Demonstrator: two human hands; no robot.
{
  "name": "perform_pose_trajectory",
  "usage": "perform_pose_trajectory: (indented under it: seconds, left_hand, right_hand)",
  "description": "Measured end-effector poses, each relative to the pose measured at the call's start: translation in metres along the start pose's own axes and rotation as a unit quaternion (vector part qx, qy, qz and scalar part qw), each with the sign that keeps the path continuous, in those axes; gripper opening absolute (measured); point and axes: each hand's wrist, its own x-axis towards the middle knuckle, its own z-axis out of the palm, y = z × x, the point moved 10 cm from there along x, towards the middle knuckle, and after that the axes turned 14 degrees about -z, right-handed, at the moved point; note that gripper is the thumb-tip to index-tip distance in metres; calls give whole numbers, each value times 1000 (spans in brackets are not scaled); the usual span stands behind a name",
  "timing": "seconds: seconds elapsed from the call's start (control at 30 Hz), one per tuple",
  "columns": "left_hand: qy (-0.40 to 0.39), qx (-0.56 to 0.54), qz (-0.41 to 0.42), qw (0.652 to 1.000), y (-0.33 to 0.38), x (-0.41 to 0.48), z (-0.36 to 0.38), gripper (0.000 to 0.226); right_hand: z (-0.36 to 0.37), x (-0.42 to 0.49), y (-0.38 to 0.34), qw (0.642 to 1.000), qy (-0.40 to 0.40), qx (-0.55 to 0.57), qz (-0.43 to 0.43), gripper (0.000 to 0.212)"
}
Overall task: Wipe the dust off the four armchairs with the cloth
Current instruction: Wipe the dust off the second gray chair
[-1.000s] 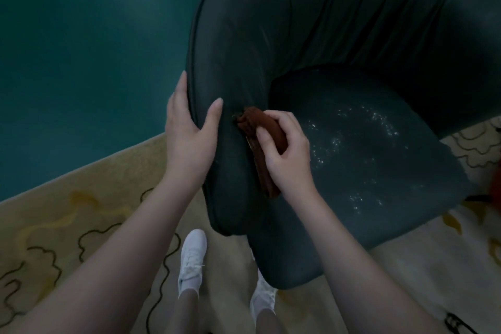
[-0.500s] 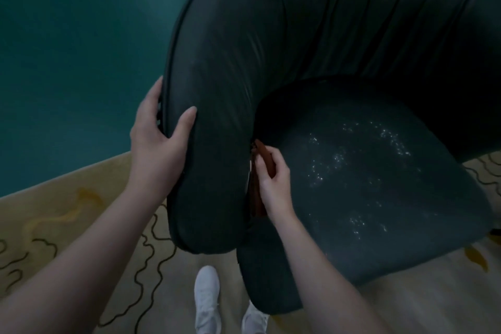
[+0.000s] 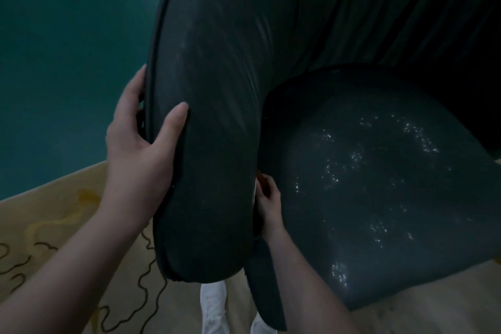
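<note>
Gripping noted first. The left hand clasps the outer edge of the armrest. Its thumb lies flat on the top face and its fingers wrap round the far side, mostly out of sight behind the piped seam.

The right hand is pushed into the narrow gap between the armrest and the seat cushion. Only the back of the hand and the thumb side show. The fingers are buried in the gap, so I cannot tell how far they are curled.

Cloth: a thin rust-brown sliver just above the right thumb, wedged against the inner wall of the armrest. The rest is hidden. Whether the hand actually clamps it cannot be told.

Armchair:
- It is dark teal, with a smooth, slightly glossy cover.
- The curved back is drawn into long vertical pleats that run down to the seat.
- The armrest is fat and rounded, bulging toward the camera, with faint pale streaks on its upper face.
- The seat cushion is flat with a rounded front edge.

Dust: scattered clusters of white specks sit across the middle and front of the cushion.

Surroundings: a cream carpet with yellow patches and thin black squiggles. A plain teal surface lies beyond it. White shoes show below the armrest.
</note>
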Motion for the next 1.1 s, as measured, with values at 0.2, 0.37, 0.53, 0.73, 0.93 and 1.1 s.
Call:
perform_pose_trajectory:
  seconds: [0.2, 0.37, 0.53, 0.73, 0.93, 1.1]
  left_hand:
    - [-2, -9, 14, 1000, 0, 1, 1, 50]
    - [-5, -11, 11, 1000, -2, 1, 1, 52]
    - [-1, -3, 7, 1000, -1, 1, 1, 48]
    - [-4, 5, -12, 1000, -5, 2, 0, 59]
    - [-5, 5, -20, 1000, -8, 3, 0, 62]
    - [-8, 3, -23, 1000, -9, 4, 0, 64]
  right_hand:
    - [1, -5, 16, 1000, 1, -3, 4, 13]
    - [-4, -25, 24, 998, 1, 40, 42, 15]
    - [-7, -38, -1, 996, 2, 71, 55, 18]
    - [-8, -53, -48, 996, 31, 86, -13, 18]
    - [-10, -78, -107, 983, 68, 102, -140, 11]
    - [-9, -104, -146, 966, 91, 45, -236, 17]
